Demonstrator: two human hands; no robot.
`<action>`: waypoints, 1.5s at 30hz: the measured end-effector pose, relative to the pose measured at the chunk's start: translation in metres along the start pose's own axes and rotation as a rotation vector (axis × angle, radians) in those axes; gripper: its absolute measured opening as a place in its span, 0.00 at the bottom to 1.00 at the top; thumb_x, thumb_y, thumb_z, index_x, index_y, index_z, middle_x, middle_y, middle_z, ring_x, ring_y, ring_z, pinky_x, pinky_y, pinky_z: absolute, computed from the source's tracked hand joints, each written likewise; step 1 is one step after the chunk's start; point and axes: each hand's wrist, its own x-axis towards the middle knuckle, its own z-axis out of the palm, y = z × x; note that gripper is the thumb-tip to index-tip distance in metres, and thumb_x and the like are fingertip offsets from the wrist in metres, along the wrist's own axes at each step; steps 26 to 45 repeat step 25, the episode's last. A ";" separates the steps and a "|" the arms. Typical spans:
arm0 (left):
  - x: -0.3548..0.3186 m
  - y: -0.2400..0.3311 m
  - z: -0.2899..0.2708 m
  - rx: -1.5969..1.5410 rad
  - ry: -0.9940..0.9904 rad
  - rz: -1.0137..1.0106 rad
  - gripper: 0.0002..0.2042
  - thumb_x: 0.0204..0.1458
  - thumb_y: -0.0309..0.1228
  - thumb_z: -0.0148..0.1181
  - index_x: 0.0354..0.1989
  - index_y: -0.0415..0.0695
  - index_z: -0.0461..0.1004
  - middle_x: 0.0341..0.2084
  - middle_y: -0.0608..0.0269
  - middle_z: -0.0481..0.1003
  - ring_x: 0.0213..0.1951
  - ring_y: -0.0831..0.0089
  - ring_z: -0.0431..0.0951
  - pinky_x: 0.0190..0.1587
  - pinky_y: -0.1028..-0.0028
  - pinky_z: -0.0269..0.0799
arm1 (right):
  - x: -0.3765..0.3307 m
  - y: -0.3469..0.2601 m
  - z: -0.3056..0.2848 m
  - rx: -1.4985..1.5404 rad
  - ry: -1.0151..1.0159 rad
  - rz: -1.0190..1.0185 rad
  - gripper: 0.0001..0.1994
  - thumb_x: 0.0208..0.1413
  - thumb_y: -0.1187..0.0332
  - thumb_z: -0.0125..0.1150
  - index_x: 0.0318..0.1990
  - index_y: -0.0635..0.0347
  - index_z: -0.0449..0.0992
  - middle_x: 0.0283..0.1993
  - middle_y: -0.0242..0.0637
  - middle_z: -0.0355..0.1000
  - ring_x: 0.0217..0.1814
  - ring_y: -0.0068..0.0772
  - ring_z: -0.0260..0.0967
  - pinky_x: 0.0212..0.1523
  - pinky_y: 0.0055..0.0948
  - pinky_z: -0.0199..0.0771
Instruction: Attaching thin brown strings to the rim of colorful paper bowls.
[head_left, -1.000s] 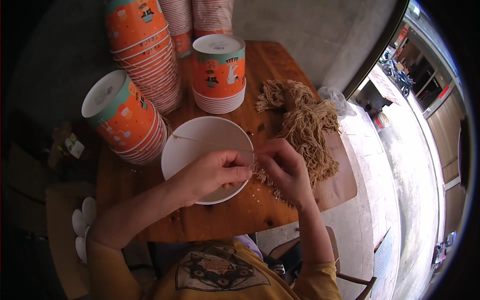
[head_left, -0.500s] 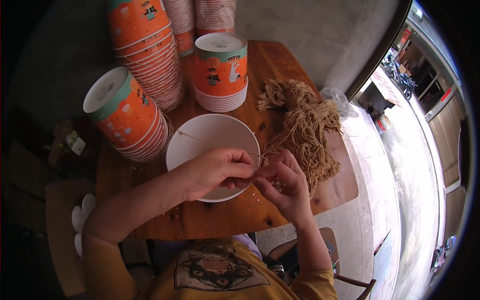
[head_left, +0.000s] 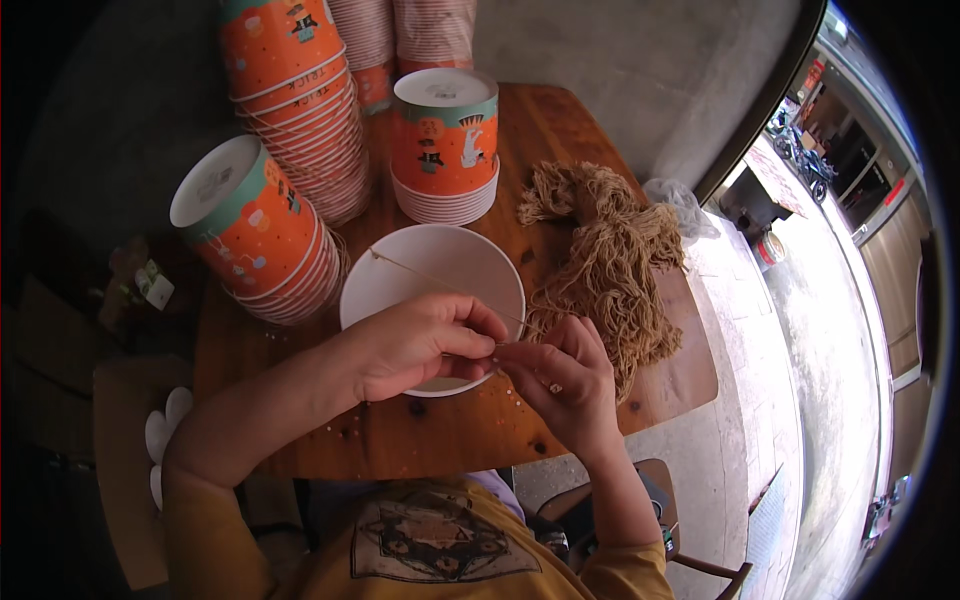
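Note:
A paper tub (head_left: 470, 262) with a white inside stands on the wooden table in front of me, its mouth facing up. Across its mouth slants a thin tan cord (head_left: 408, 267), one end at the far left rim. Over the near right rim, my left hand (head_left: 425, 345) pinches the cord between thumb and index finger. Fingertip to fingertip with it, my right hand (head_left: 570, 380) also pinches the cord; the exact spot is hidden by the fingers. Right of the tub lies a loose heap of tan cords (head_left: 615, 250).
Upside-down stacks of orange tubs stand at left (head_left: 265, 240), behind the open tub (head_left: 445, 150) and at far left (head_left: 300, 85). More stacks (head_left: 435, 35) rise against the wall. A clear plastic bag (head_left: 680, 205) sits past the cord heap. Small specks dot the tabletop (head_left: 350, 445).
Both hands have shifted slightly left and down, still fingertip to fingertip. More of the cord now shows, running straighter across the tub's mouth. The view has shifted slightly.

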 end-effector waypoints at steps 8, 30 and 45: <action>-0.002 0.003 -0.002 0.021 0.018 0.005 0.09 0.57 0.22 0.55 0.45 0.40 0.70 0.40 0.64 0.71 0.42 0.76 0.74 0.48 0.76 0.73 | -0.003 -0.001 -0.002 -0.085 -0.043 -0.034 0.17 0.44 0.74 0.70 0.44 0.46 0.82 0.27 0.29 0.61 0.30 0.33 0.62 0.30 0.32 0.67; -0.010 0.005 0.020 0.950 0.124 0.401 0.20 0.56 0.20 0.56 0.56 0.49 0.64 0.40 0.66 0.71 0.42 0.80 0.72 0.51 0.76 0.69 | 0.003 -0.007 0.007 0.062 -0.040 0.210 0.11 0.52 0.72 0.67 0.42 0.58 0.75 0.28 0.33 0.65 0.30 0.31 0.64 0.31 0.30 0.67; -0.010 0.005 0.020 0.950 0.124 0.401 0.20 0.56 0.20 0.56 0.56 0.49 0.64 0.40 0.66 0.71 0.42 0.80 0.72 0.51 0.76 0.69 | 0.003 -0.007 0.007 0.062 -0.040 0.210 0.11 0.52 0.72 0.67 0.42 0.58 0.75 0.28 0.33 0.65 0.30 0.31 0.64 0.31 0.30 0.67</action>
